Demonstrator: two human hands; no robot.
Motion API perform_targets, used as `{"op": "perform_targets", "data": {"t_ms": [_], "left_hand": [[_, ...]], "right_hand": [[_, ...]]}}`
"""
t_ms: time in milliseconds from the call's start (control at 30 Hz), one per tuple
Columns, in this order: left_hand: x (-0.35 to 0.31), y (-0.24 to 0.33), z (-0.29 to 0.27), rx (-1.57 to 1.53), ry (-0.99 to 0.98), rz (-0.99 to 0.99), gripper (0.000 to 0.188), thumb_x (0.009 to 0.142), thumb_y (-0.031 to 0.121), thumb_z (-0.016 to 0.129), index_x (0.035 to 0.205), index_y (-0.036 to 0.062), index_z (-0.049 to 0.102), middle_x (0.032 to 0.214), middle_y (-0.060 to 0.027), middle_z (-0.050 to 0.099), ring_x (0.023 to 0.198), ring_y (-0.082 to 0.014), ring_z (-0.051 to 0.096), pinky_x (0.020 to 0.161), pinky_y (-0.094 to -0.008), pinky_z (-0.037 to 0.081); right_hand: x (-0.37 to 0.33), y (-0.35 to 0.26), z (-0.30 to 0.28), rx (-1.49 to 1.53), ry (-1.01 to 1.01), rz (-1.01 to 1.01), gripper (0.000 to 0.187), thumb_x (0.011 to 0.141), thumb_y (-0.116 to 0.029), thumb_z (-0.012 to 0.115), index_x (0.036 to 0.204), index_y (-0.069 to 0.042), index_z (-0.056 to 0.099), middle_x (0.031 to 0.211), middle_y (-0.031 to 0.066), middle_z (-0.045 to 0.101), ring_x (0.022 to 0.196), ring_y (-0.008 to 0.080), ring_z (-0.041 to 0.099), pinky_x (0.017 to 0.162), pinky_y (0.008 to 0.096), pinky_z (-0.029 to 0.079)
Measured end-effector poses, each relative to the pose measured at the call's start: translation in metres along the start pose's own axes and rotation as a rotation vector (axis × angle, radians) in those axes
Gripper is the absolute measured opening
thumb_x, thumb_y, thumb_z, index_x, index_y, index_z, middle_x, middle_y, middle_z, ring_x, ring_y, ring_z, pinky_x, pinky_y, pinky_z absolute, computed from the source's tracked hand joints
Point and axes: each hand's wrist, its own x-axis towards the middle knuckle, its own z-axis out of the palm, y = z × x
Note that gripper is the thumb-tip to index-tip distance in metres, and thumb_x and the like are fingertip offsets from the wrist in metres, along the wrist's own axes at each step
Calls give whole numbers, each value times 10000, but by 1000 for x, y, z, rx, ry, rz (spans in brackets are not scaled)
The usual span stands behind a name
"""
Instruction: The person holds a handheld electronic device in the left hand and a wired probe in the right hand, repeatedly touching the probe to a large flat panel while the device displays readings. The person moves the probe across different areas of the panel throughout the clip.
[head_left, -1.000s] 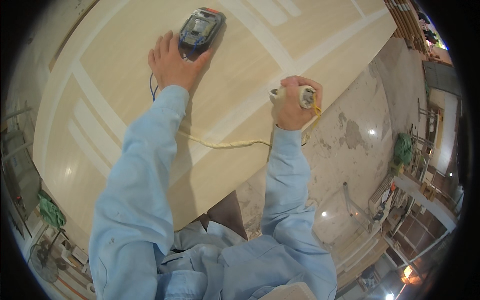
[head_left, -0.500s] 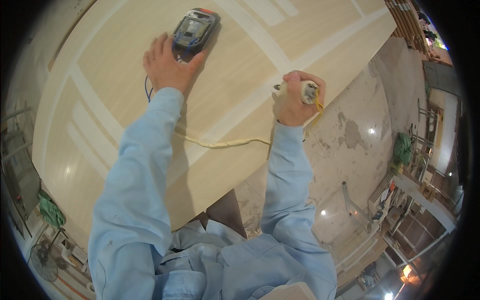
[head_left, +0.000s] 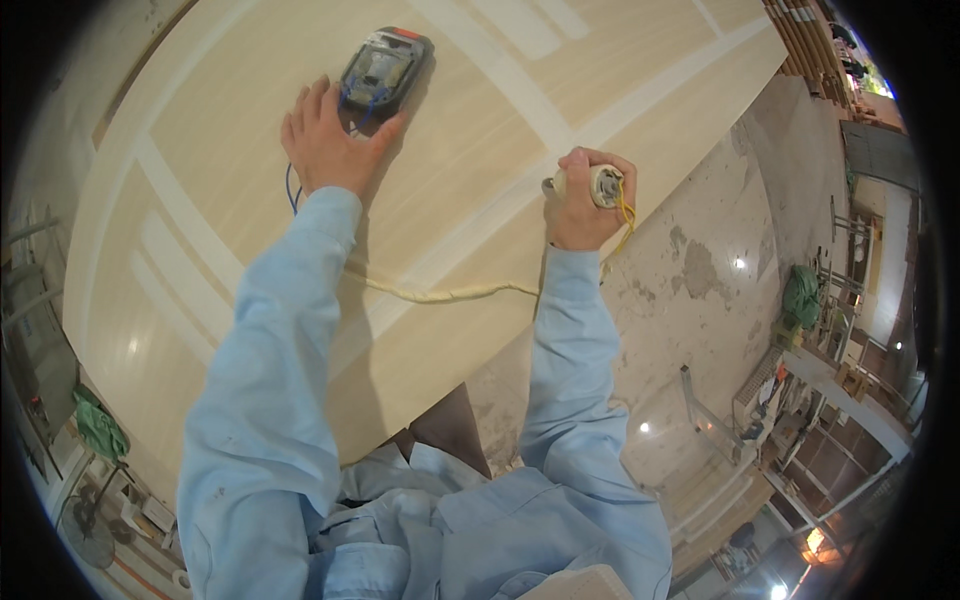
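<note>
At the far middle of the pale wooden panel [head_left: 480,190] lies a dark grey battery pack [head_left: 385,72] with a red end and blue wires. My left hand [head_left: 332,140] has its thumb and fingers on either side of the pack's near end. In my right hand [head_left: 582,215] is a small cylindrical motor tool [head_left: 605,187] wrapped in cream tape, held on its side over the panel's right part. Yellow wires hang from its right end. A cream-wrapped cable [head_left: 440,295] runs across the panel between my forearms.
White strips [head_left: 500,85] cross the panel's surface. Beyond its right edge is a stained floor [head_left: 700,265]. Stacked boards [head_left: 800,40] stand at the far right. Metal racks [head_left: 840,400] and a green bag [head_left: 802,297] are farther right. A fan [head_left: 88,530] stands at the lower left.
The view has shifted slightly. My right hand and the motor tool have moved a little left and tilted. The battery pack and my left hand sit slightly nearer.
</note>
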Motion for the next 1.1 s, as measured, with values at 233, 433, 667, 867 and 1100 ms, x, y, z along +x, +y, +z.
{"op": "perform_targets", "data": {"t_ms": [233,433,667,867,1100], "left_hand": [[-3,3,-7,-11,5,-3,890,768,640,763,1374,13,584,1529,-132,495,1489,-297,356,1245,-499,211],[-1,3,-7,23,31,12,870,753,575,796,1369,0,584,1502,-104,524,1447,-314,398,1204,-470,284],[-1,2,-8,43,-6,8,876,755,569,793,1385,3,570,1505,-99,522,1448,-311,398,1204,-468,278],[-4,4,-8,34,6,8,858,760,551,796,1388,11,570,1508,-105,515,1453,-316,388,1203,-469,281],[-1,4,-9,-5,-13,-15,886,752,608,789,1358,-7,587,1526,-119,502,1479,-287,371,1239,-476,228]], "right_hand": [[14,-5,11,0,36,-79,220,886,-31,765,982,-10,569,868,113,690,763,162,682,731,307,567],[16,-1,3,-40,44,-60,216,891,-31,758,984,-6,565,863,115,691,771,169,691,734,313,572],[15,3,-3,-59,20,-8,210,895,-29,751,983,-4,562,864,124,689,780,179,693,734,315,576],[25,3,-1,48,63,-56,221,889,-32,761,985,-5,563,877,121,689,778,178,689,731,318,577],[35,-5,-1,6,78,20,222,885,-30,765,984,-10,568,879,117,691,770,171,681,731,312,569]]}}
